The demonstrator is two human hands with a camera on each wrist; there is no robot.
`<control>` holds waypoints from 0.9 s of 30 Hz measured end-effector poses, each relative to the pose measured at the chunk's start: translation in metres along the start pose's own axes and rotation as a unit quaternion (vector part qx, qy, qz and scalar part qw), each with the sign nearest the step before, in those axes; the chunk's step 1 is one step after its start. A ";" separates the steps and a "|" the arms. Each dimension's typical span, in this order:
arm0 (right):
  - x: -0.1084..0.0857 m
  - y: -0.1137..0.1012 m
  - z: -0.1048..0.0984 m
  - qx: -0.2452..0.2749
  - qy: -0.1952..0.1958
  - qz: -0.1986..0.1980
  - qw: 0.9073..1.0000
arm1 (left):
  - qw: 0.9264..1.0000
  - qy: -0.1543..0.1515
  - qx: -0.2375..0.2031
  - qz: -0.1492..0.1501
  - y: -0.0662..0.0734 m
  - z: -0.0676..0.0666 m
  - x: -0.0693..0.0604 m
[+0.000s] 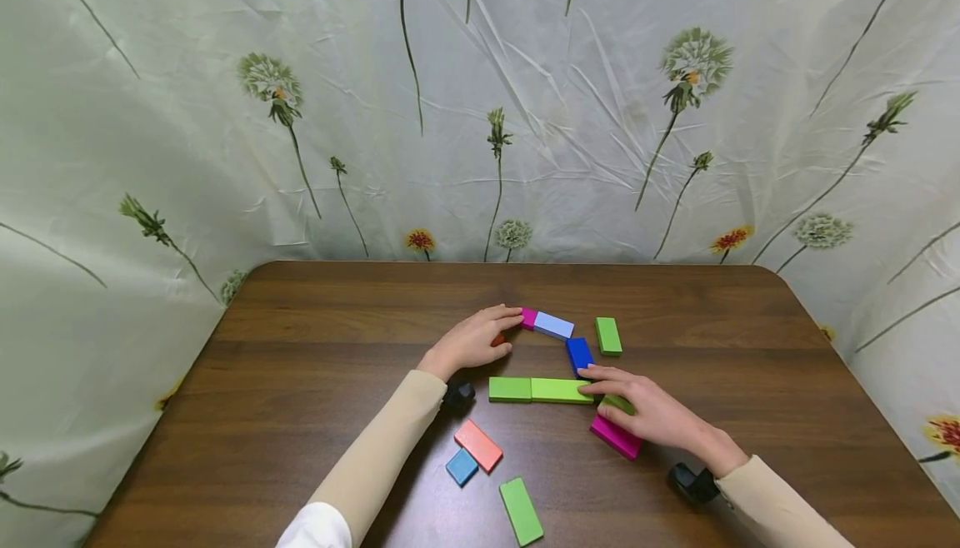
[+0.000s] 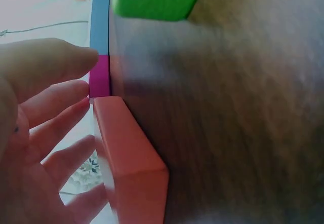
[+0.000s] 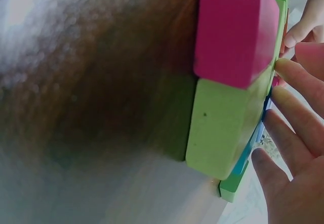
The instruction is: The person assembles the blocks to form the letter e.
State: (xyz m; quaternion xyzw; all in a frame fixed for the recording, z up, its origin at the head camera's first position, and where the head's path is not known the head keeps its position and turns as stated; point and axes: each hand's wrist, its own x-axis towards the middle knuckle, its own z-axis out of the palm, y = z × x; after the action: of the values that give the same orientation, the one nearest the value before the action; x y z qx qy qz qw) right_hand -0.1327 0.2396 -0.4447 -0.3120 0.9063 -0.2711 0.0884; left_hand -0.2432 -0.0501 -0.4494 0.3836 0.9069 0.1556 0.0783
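Note:
My left hand (image 1: 476, 338), its fingers relaxed and stretched to the right, lies over a mostly hidden orange-red block (image 2: 134, 148). Its fingertips reach a magenta block (image 1: 528, 318). A pale blue block (image 1: 554, 326) continues from there, with a dark blue block (image 1: 579, 355) below its right end. Fingers loosely spread, my right hand (image 1: 651, 411) touches the right end of a light green block (image 1: 561, 391). Partly beneath that hand are another green block (image 3: 217, 127) and a larger magenta block (image 1: 617, 437). One more green block (image 1: 510, 390) adjoins the row's left end.
On the brown wooden table (image 1: 300, 415), a coral block (image 1: 478, 445) touches a small blue block (image 1: 462, 466). A green block (image 1: 521, 512) lies near the front, another green block (image 1: 609, 336) at the back right. Flower-printed cloth (image 1: 480, 98) hangs behind the table.

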 end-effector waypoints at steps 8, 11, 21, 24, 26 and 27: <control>0.000 0.000 0.001 -0.004 0.007 -0.005 1.000 | 1.000 0.012 0.012 0.003 0.003 0.000 -0.003; -0.001 0.001 0.001 -0.005 0.008 -0.006 1.000 | 1.000 0.016 0.014 0.003 0.004 0.001 -0.004; -0.001 0.001 0.001 -0.004 0.009 -0.008 1.000 | 1.000 0.021 0.022 -0.004 0.007 0.000 -0.004; -0.001 0.001 0.001 -0.003 0.008 -0.006 1.000 | 1.000 0.018 0.021 -0.006 0.007 0.000 -0.004; -0.001 0.001 0.001 -0.003 0.009 -0.007 1.000 | 1.000 0.015 0.015 -0.005 0.006 0.000 -0.004; -0.001 0.001 0.001 -0.003 0.009 -0.007 1.000 | 1.000 0.015 0.010 -0.008 0.006 -0.001 -0.005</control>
State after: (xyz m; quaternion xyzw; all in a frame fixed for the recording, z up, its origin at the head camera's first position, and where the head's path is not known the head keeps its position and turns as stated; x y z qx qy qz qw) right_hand -0.1317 0.2403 -0.4464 -0.3160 0.9056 -0.2721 0.0770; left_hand -0.2361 -0.0502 -0.4468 0.3752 0.9124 0.1512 0.0619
